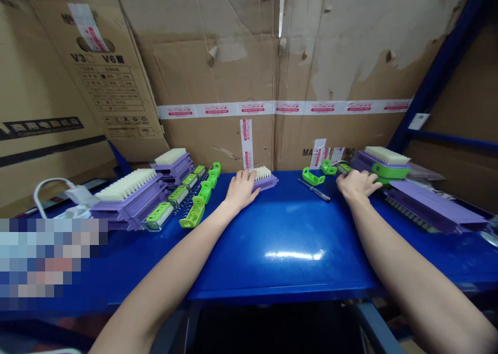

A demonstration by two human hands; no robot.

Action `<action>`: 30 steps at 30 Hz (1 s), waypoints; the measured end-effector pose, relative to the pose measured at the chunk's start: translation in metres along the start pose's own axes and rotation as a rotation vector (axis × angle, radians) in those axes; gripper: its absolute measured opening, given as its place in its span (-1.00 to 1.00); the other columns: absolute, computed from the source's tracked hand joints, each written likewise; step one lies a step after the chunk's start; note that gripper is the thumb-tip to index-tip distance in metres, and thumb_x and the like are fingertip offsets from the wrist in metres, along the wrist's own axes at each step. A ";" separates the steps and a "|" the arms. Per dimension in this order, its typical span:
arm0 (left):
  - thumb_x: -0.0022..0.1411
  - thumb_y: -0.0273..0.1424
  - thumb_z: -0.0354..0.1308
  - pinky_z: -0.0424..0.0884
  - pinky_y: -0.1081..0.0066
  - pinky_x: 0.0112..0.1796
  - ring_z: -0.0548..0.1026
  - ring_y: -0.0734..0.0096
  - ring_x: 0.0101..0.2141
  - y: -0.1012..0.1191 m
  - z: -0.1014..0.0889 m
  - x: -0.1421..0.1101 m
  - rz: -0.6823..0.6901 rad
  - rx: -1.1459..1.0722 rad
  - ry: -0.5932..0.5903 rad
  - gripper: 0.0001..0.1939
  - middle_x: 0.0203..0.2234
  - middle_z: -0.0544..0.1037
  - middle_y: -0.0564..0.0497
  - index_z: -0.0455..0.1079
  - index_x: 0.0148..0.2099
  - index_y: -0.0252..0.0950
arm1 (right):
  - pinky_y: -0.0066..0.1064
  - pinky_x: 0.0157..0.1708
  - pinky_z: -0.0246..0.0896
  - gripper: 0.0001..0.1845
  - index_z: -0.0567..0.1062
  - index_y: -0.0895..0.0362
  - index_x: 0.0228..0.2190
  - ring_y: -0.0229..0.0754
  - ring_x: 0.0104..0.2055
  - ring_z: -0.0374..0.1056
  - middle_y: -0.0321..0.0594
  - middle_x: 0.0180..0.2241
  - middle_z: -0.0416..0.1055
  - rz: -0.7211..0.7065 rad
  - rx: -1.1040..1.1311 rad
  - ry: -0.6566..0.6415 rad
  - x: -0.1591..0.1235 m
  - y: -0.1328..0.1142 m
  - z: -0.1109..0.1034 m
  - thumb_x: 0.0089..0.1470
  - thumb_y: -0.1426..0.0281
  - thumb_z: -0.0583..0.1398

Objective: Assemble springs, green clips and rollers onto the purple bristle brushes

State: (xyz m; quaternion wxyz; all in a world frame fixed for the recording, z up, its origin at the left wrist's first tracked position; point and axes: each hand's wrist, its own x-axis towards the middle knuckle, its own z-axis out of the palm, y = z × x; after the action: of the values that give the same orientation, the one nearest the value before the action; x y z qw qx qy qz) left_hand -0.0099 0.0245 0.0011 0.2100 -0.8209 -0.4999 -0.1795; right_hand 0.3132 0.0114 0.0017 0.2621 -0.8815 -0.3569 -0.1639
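Observation:
My left hand (240,189) is closed around the left end of a purple, slotted block with white bristles on top (264,176), which rests on the blue table. Its thumb lies along the near side and the fingers reach over the top. Farther right, my right hand (357,184) is palm down with several fingers spread. Its thumb side is against a small green-topped block (344,168), and the contact is partly hidden. A screwdriver (317,190) lies between the hands, with a green bracket (313,177) and another green bracket (329,167) just behind it.
Stacked purple bristle blocks (126,198) stand at left, beside several green-topped blocks (158,215) and a row of green brackets (193,213). A purple stack with a green bracket (383,164) and a purple piece (438,204) lie at right. Cardboard (218,73) walls the back.

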 end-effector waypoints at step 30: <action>0.25 -0.20 0.02 0.31 0.16 -0.08 0.25 0.03 0.03 -0.001 0.001 0.000 0.000 -0.011 -0.005 -0.48 0.08 0.27 -0.24 0.11 0.19 -0.30 | 0.11 -0.03 -0.03 -0.63 0.53 0.30 -0.29 0.29 0.06 0.11 0.27 -0.08 0.33 0.109 0.048 0.035 0.008 0.005 0.005 -0.05 0.28 0.15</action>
State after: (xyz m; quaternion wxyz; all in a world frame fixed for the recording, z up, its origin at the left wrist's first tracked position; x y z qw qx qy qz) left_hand -0.0103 0.0251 0.0005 0.2040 -0.8225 -0.4994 -0.1801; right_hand 0.3234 0.0157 -0.0005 0.2980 -0.8900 -0.3079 -0.1559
